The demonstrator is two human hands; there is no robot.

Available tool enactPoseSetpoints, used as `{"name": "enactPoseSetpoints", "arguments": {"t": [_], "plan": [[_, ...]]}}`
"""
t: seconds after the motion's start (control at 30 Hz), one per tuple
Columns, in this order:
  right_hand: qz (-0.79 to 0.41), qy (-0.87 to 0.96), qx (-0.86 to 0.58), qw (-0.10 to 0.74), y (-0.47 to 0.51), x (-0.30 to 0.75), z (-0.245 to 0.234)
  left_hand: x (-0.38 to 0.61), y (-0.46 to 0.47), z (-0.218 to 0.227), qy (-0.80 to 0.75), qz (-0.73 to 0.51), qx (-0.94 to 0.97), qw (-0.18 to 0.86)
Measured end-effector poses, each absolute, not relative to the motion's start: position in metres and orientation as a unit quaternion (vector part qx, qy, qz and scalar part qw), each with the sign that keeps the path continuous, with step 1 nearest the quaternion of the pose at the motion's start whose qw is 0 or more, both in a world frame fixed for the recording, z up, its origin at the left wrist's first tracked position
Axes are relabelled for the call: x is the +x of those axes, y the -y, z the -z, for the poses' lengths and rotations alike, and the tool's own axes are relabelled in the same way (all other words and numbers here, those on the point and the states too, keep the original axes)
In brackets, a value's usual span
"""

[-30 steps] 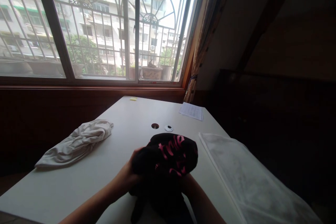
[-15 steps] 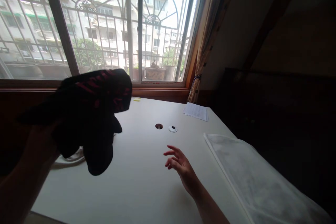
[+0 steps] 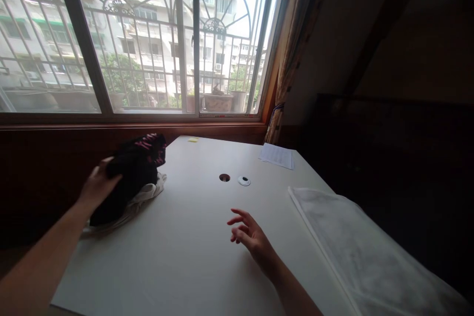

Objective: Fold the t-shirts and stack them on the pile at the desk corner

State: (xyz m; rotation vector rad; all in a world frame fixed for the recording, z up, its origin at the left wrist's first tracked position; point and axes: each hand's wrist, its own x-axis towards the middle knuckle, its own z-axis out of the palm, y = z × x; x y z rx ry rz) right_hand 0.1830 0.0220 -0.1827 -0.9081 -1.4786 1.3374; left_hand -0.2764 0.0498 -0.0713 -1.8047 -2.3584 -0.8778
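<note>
My left hand (image 3: 97,185) grips a black garment with pink lettering (image 3: 129,170) and rests it on top of a white garment (image 3: 146,196) at the left side of the white table (image 3: 185,256). The white garment is mostly covered, with only its right edge showing. My right hand (image 3: 249,234) hovers just above the middle of the table with fingers loosely spread and nothing in it.
A large white mesh bag (image 3: 355,256) lies along the table's right edge. A sheet of paper (image 3: 277,156), a cable hole (image 3: 224,177) with its round cap (image 3: 244,181) and a yellow note (image 3: 193,139) sit farther back. A barred window and curtain stand behind.
Both hands held the black garment near me a second ago. My left hand swung it up and left, then lowered it onto the white garment. My right hand let go.
</note>
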Motion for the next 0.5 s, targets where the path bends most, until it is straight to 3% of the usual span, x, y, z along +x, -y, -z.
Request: {"name": "enactPoseSetpoints", "arguments": {"t": [0.13, 0.33, 0.5], "plan": [[-0.545, 0.616, -0.371, 0.43, -0.022, 0.182, 0.184, -0.269, -0.058, 0.119, 0.801, 0.189, -0.568, -0.001], [-0.525, 0.651, -0.369, 0.404, -0.02, 0.181, 0.185, -0.271, -0.073, 0.111, 0.815, 0.175, -0.552, -0.021], [-0.502, 0.661, -0.372, 0.415, -0.021, 0.182, 0.183, -0.262, -0.074, 0.111, 0.757, 0.21, -0.599, 0.152]]}}
